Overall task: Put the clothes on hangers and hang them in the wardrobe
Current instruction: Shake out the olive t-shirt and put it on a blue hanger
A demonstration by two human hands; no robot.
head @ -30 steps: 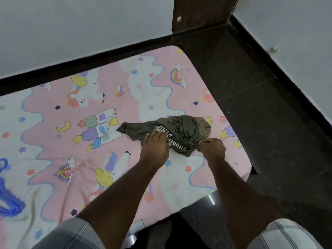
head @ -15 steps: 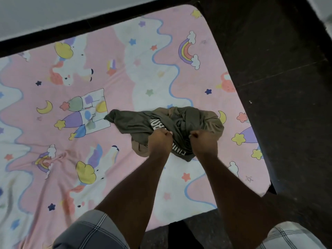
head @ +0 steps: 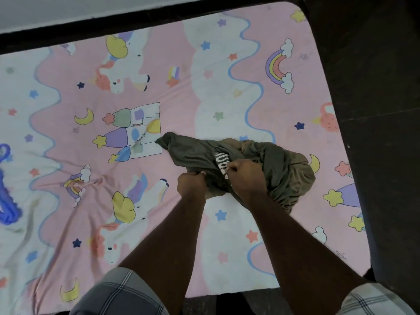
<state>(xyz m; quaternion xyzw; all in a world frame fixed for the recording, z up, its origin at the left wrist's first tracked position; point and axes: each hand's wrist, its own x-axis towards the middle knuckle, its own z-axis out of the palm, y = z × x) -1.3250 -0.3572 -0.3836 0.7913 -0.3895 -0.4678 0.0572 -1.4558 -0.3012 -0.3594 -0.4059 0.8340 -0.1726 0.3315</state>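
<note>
A crumpled olive-green T-shirt (head: 279, 164) with white lettering lies bunched on the pink patterned bed sheet (head: 181, 71), near the bed's right side. My left hand (head: 192, 186) grips a fold at the shirt's near edge. My right hand (head: 246, 178) grips the cloth just beside it, over the lettering. Both fists sit close together. A blue hanger (head: 6, 201) shows only partly at the left edge of the bed.
Dark floor (head: 375, 87) runs along the right of the bed and beyond its far edge, below a white wall (head: 68, 7). My knees in checked shorts (head: 118, 294) are at the bottom. The wardrobe is out of view.
The view dropped and closed in on the bed. My left hand went from lying flat on the shirt to gripping it, and both hands drew together on the cloth.
</note>
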